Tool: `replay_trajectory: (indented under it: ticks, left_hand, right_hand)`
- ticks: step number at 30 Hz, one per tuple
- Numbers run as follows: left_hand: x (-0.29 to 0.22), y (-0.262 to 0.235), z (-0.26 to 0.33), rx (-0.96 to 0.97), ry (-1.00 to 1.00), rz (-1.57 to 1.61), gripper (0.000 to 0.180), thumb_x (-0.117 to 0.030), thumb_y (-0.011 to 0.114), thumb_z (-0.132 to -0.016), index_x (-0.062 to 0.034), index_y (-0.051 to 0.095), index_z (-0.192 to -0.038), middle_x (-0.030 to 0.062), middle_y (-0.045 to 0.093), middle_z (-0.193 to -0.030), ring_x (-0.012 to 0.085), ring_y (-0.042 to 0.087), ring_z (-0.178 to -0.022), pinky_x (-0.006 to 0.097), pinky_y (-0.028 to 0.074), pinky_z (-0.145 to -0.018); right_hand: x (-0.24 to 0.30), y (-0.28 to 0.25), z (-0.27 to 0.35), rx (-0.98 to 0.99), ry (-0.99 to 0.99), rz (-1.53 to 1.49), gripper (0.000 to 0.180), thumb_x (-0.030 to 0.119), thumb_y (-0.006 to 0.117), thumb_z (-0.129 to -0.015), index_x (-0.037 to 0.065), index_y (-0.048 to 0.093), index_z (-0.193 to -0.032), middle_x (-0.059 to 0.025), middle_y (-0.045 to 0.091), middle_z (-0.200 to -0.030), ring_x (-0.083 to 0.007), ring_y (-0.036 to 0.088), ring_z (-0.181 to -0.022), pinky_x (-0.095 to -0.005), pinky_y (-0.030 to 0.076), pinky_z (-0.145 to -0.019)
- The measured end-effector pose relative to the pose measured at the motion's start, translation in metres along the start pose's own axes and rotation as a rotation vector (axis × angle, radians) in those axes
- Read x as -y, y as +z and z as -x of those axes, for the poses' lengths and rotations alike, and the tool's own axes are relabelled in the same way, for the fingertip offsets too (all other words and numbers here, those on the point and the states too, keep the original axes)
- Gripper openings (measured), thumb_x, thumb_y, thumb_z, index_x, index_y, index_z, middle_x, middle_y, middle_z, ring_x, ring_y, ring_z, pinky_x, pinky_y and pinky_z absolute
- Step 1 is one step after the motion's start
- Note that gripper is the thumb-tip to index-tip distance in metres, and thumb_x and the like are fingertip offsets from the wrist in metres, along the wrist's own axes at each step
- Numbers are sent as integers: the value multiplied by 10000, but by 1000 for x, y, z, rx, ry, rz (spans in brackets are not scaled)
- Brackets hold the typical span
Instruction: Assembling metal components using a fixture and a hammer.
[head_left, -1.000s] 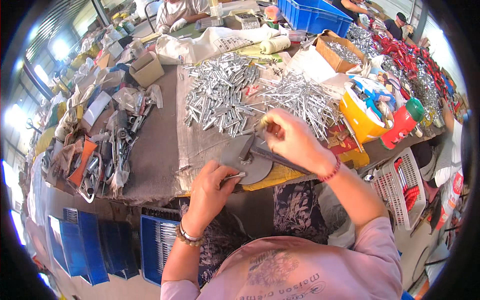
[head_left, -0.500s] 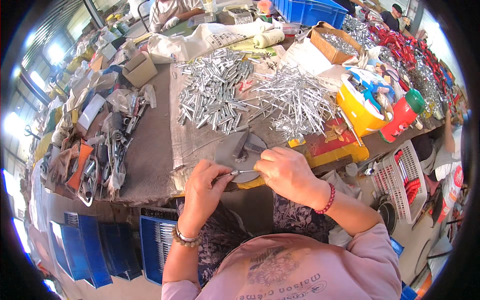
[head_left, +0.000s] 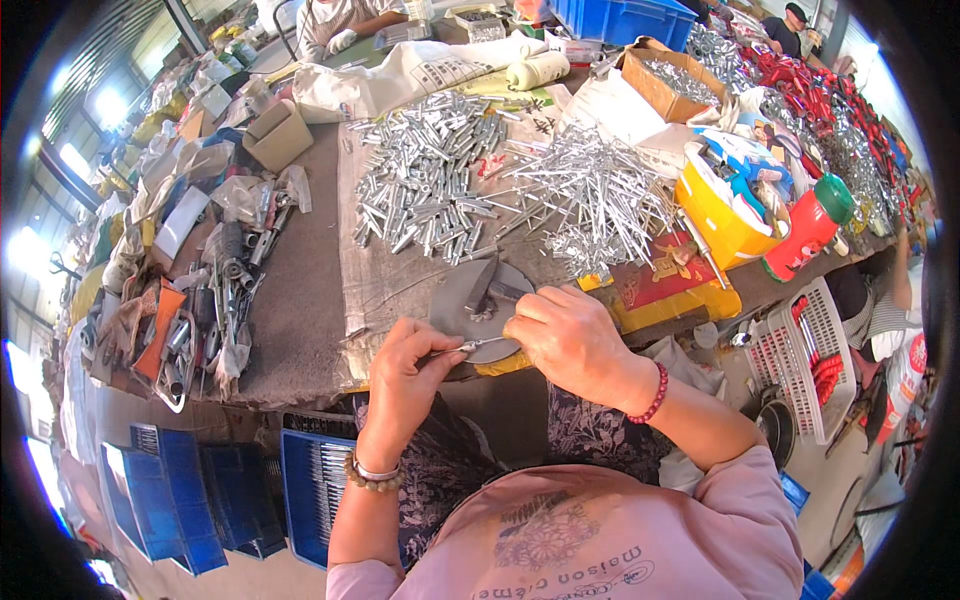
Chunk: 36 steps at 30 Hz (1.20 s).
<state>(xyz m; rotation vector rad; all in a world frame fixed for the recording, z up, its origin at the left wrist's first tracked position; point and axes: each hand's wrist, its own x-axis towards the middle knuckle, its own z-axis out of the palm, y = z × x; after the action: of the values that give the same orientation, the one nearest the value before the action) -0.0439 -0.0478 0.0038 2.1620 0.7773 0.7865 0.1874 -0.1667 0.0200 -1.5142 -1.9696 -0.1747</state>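
My left hand (head_left: 405, 368) pinches a small silver metal sleeve between thumb and fingertips, over the front edge of the table. A thin metal rod (head_left: 491, 341) runs from that sleeve to my right hand (head_left: 572, 335), whose fingers are closed on its other end. Just beyond my hands lies a round grey plate (head_left: 452, 298) with a dark, angled metal piece (head_left: 483, 285) and a few tiny parts on it. Farther back sit a heap of short silver sleeves (head_left: 425, 185) and, to its right, a heap of thin silver rods (head_left: 600, 190).
Tools and metal parts (head_left: 215, 300) clutter the table's left side. At right stand a yellow container (head_left: 725, 215), a red bottle with a green cap (head_left: 808, 228) and a cardboard box (head_left: 668, 80). Blue bins (head_left: 300, 490) sit below left. A co-worker's gloved hand (head_left: 342, 41) is across the table.
My right hand has shifted very slightly left and up, toward the left hand. The left hand keeps its pinch in nearly the same place.
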Motion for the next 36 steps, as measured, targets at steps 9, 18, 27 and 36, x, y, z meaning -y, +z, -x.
replay_trajectory:
  ticks: [9, 18, 27, 36]
  left_hand:
    - [-3, -1, -2, 11, -12, 13, 179, 16, 876, -841, -19, 809, -1003, 72, 685, -959, 233, 691, -895, 336, 548, -797]
    - [-6, 1, -4, 39, -30, 17, 155, 14, 869, -849, -27, 810, -986, 69, 667, -936, 215, 662, -872, 324, 518, -774]
    - [-2, 0, 0, 19, 5, 19, 147, 31, 862, -847, -11, 798, -973, 62, 624, -893, 203, 614, -817, 328, 479, -728]
    - [-7, 1, -1, 21, -16, 33, 165, 55, 857, -846, 2, 787, -986, 69, 638, -920, 206, 635, -843, 321, 492, -749]
  right_hand:
    - [-3, 3, 0, -5, 2, -50, 179, 22, 790, -786, 88, 728, -940, -49, 618, -918, -276, 654, -896, -422, 532, -790]
    - [-1, 4, -4, 17, -49, -29, 103, 82, 742, -813, 104, 714, -910, -43, 572, -873, -256, 631, -876, -391, 504, -789]
    - [-4, -14, 16, -122, 68, 26, 245, 70, 779, -786, 105, 760, -1028, -45, 670, -958, -277, 699, -897, -423, 575, -777]
    - [-65, -53, 58, -116, 566, 54, 107, 102, 828, -853, 72, 766, -936, -110, 695, -925, -340, 727, -905, -451, 582, -775]
